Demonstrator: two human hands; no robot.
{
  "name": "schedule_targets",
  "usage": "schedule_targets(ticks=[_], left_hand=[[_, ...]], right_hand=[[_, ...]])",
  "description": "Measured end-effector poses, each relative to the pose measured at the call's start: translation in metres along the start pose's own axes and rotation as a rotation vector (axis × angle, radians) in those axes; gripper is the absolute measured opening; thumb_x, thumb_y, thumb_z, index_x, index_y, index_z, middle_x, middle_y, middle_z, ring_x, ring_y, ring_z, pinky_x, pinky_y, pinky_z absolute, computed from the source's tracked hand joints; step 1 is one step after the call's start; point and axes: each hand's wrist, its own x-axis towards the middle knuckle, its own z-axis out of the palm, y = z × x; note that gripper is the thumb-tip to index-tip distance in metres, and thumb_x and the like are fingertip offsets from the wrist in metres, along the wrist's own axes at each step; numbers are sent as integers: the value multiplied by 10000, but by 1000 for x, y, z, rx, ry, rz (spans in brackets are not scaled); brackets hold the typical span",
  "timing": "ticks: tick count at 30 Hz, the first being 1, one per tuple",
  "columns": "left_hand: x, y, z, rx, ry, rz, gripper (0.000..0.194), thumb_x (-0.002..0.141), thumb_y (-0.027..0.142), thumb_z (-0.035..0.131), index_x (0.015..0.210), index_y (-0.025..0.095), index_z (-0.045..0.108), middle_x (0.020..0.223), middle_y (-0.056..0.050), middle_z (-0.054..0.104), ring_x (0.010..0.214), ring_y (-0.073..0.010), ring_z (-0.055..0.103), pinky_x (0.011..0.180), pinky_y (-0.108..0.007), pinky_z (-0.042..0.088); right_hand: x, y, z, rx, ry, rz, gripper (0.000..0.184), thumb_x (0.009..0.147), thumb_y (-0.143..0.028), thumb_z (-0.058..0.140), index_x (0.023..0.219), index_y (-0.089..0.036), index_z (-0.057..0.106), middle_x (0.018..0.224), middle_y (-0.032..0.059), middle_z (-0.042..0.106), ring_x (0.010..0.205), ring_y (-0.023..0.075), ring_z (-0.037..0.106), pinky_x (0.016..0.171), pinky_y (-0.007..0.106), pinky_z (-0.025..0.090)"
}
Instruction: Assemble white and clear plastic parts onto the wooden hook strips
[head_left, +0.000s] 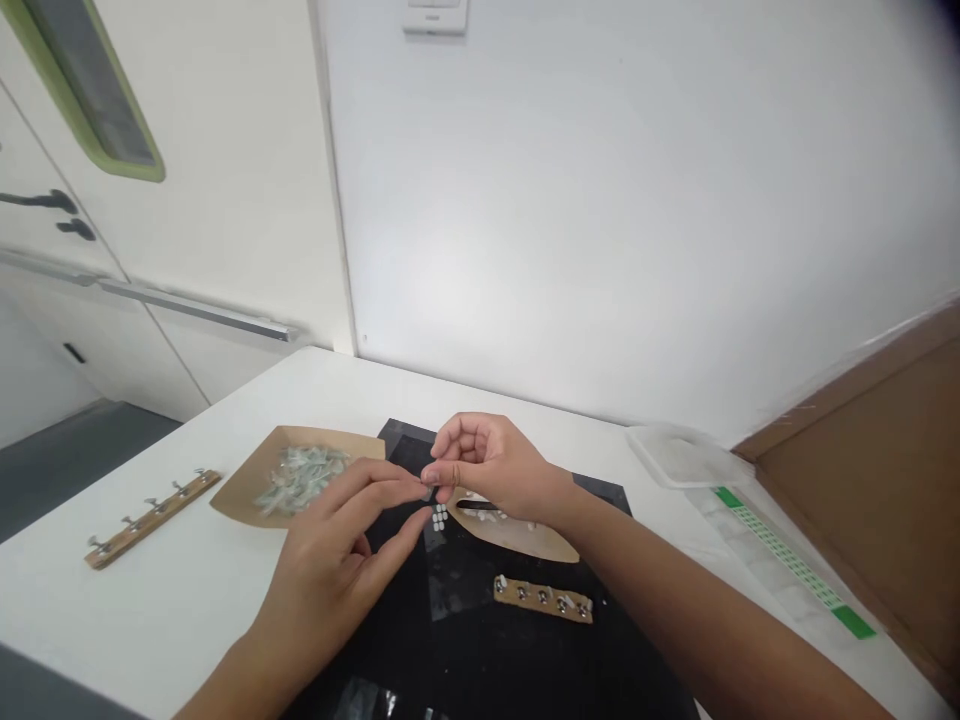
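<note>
My left hand reaches in over the black mat, its fingers stretched and its thumb apart from them. Its fingertips meet or nearly meet those of my right hand. My right thumb and index finger are pinched together, the other fingers curled. A tiny clear or greyish piece shows at the fingertips; I cannot make out its kind. Just below lie several small white pellets in a tight cluster. Partly under my right hand is a brown paper tray with white bits and a dark slim tool.
A wooden strip with metal knobs lies on the mat. Left of it are a paper tray of clear, pale-green pieces and another strip with metal pegs. At right stand a clear plastic box and a green-marked strip.
</note>
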Motion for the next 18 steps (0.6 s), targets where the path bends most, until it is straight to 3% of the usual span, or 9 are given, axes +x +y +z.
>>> schedule_targets(ticks=[3, 7, 12, 16, 18], left_hand=[[16, 5, 6, -19, -54, 205, 124, 968, 171, 696, 1043, 237, 769, 1011, -44, 754, 799, -138, 713, 589, -189, 569], [34, 7, 19, -52, -138, 313, 130, 977, 156, 702, 1071, 221, 762, 1001, -34, 763, 889, -146, 726, 782, -241, 604], [49, 9, 48, -132, -388, 205, 160, 1033, 291, 637, 1044, 235, 786, 933, -37, 761, 850, -169, 713, 775, -287, 596], [49, 8, 73, -249, -462, 174, 244, 1063, 321, 572, 1090, 246, 802, 952, -66, 772, 887, -204, 724, 806, -327, 607], [48, 8, 81, -276, -494, 187, 262, 1073, 307, 547, 1096, 250, 801, 933, -59, 765, 876, -200, 720, 802, -321, 598]], right_hand=[[-22, 2, -8, 77, 54, 10, 386, 738, -419, 935, 902, -199, 663, 744, 2, 750, 668, 129, 719, 675, 256, 591], [-46, 12, -21, 35, 130, -46, 297, 860, -454, 829, 924, -188, 716, 827, 17, 751, 686, 120, 697, 725, 286, 605], [-80, 27, -41, -111, 124, -58, 201, 968, -396, 716, 1028, -208, 756, 891, 27, 776, 870, 167, 742, 876, 348, 609], [-100, 40, -52, -325, 192, -50, 134, 942, -371, 749, 936, -238, 756, 845, 7, 761, 784, 168, 719, 738, 302, 583], [-106, 45, -55, -435, 251, -96, 147, 947, -353, 747, 854, -240, 751, 840, 9, 738, 787, 169, 687, 760, 311, 555]])
